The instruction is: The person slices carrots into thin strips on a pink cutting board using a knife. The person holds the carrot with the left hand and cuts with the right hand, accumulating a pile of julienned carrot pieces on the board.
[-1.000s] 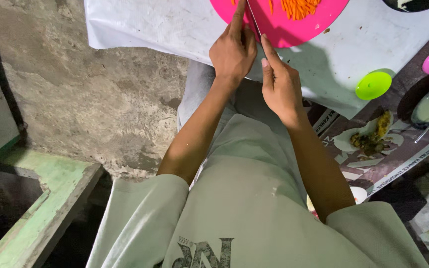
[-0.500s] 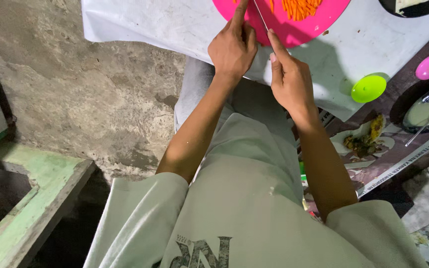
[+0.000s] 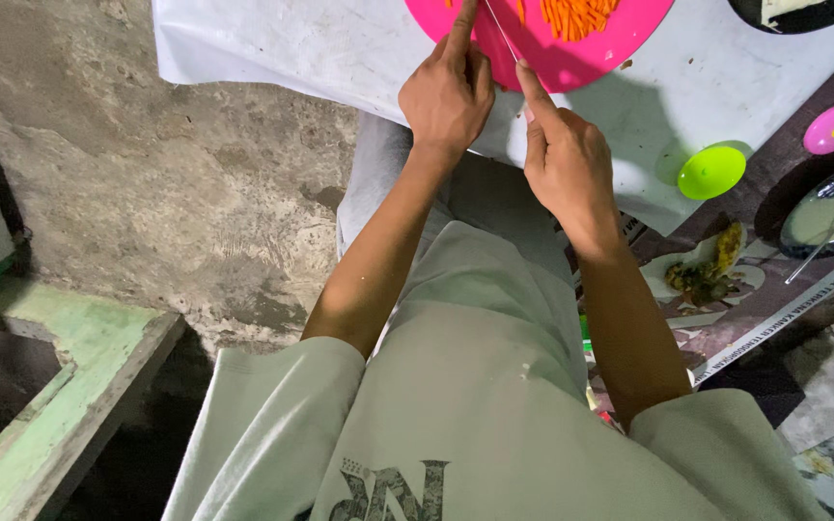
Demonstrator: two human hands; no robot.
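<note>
Our right hand (image 3: pixel 567 159) grips the knife (image 3: pixel 502 31), forefinger along its spine; our left hand (image 3: pixel 448 92), curled, pins something on the pink board (image 3: pixel 571 63). Carrot strips (image 3: pixel 576 14) lie beyond the right hand. We'd best keep left fingertips tucked back.

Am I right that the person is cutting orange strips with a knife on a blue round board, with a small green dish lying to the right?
Not quite: the round board is pink, not blue, as the head view shows. The rest holds: the right hand guides a knife beside the left hand, near orange strips, with the green dish to the right.
</note>
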